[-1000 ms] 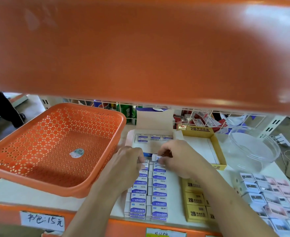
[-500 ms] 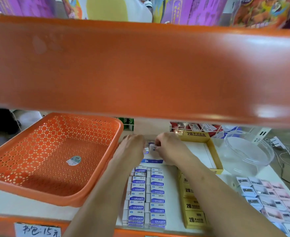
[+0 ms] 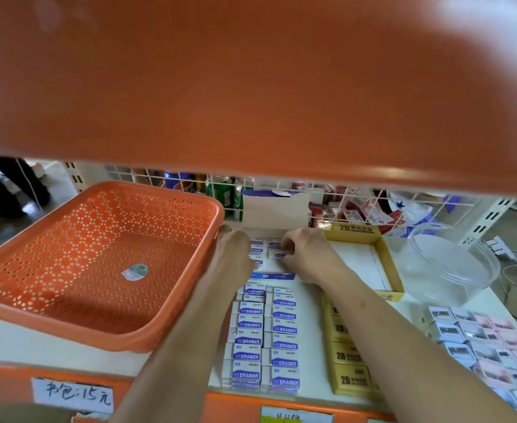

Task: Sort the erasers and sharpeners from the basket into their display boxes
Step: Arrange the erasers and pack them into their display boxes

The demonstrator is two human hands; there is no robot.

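The orange basket [image 3: 77,326] is the biggest thing on the shelf, sitting on the left. I'd guess it is light, slightly springy plastic that is best lifted by the rim. It is perforated all over and holds nothing but a sticker on its floor, so the emptying looks done.

Just beside its far right corner stands the white display box [image 3: 275,209]. It looks like thin card that would buckle if squeezed, so I'd steady it by the base. Its flap stands upright and a blue strip runs along the front.

In front of the box, two tidy rows of loose erasers [image 3: 263,340] run towards the shelf edge. Both hands are close together inside the box. The left hand [image 3: 235,254] lies over the packed erasers on the left side, but I cannot tell whether it grips anything. The right hand [image 3: 306,254] has its fingers curled, pinching one eraser [image 3: 278,254] low in the box.

That eraser should be light and firm with a little give. Its paper sleeve is probably slick, so holding the two long sides seems right. It is a white block in a sleeve with a blue band.
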